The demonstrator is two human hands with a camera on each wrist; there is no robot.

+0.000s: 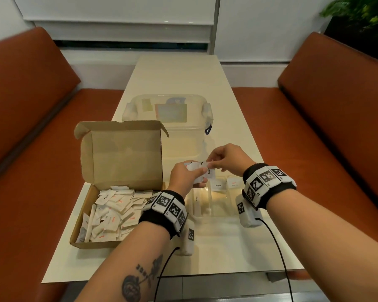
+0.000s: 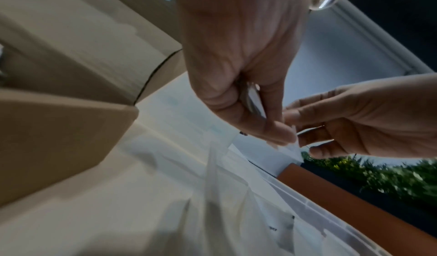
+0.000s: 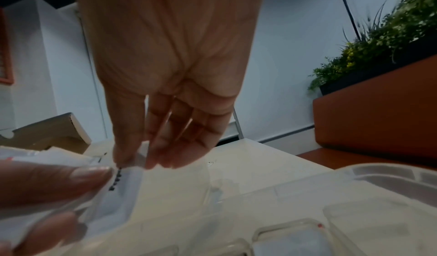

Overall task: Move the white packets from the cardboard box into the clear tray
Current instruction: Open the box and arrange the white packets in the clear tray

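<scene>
**Currently: both hands on packets above the clear tray**

Left hand (image 1: 184, 175) grips a small bundle of white packets (image 1: 196, 171), thumb on top and fingers curled beneath. Right hand (image 1: 226, 160) pinches the upper edge of one packet (image 3: 125, 189) at the right end of that bundle between thumb and fingertips (image 3: 156, 155); black lettering shows on this packet. The two hands are close together, joined through the packets.

Both hands are raised over the clear tray (image 1: 218, 211), which sits on the pale table (image 1: 179, 77) in front of the person. Labels reading "Pepper" and "Sugar" are visible on the tray compartments.

Cardboard box (image 1: 83, 214) stands to the left of the tray, lid upright, with many loose white packets inside. A lidded clear plastic container (image 1: 168, 112) stands behind the box and tray.
</scene>
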